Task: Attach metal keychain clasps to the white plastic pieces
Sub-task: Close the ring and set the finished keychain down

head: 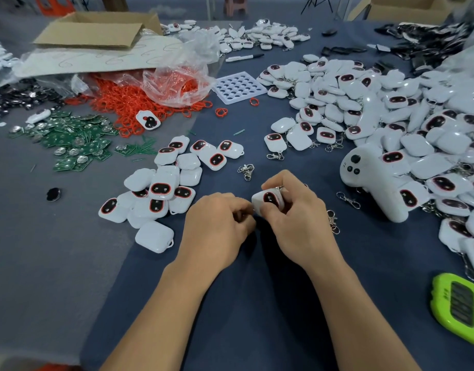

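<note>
Blue table (257, 317), right hand (297, 223) holding white piece (258, 201), dark window (269, 198) facing up

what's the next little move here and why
Probably finish hooking on the metal clasp, which just shows at the top edge of the white plastic piece. The right hand grips that piece face up, and the curled fingertips of the left hand meet its near corner. What they pinch is hidden.

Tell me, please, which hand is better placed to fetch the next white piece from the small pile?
Left, probably: the left hand is beside that pile; the right hand grips the current piece.
</note>
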The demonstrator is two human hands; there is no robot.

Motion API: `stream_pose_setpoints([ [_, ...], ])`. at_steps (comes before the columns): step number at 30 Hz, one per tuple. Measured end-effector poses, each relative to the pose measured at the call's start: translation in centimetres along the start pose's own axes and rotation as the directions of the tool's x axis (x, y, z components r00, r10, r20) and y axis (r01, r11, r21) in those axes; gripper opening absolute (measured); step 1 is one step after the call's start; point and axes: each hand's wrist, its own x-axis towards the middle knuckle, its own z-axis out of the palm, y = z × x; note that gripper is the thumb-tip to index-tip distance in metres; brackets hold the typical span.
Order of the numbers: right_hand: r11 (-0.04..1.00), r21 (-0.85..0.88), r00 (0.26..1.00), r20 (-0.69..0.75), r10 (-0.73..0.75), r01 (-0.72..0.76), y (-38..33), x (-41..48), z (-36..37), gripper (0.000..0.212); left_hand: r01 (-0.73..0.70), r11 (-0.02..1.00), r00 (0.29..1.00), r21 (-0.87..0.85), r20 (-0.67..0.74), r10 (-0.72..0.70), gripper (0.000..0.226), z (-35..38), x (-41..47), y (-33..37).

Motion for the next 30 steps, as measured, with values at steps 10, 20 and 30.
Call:
stream_pose_setpoints([
  [10,1.0,0.02,1.0,0.002,0.003,-0.003,-0.06,-0.19,-0.1,0.022,0.005,1.0,1.0,-0.024,-0.003,-0.005,0.01,-0.05,-0.1,0.04],
  [20,1.0,0.023,0.999,0.04,-0.01,0.009,0.27,0.19,-0.29,0.024,-0.033,0.999,0.999,0.024,-0.007,0.034,0.006,-0.09,-0.18,-0.08],
  [30,0.999,0.022,0.996,0.083,-0.037,0.035,0.24,0.3,-0.63,0.022,-0.119,0.981,0.985,0.151,-0.108,0.136,0.007,-0.01,-0.57,0.22],
])
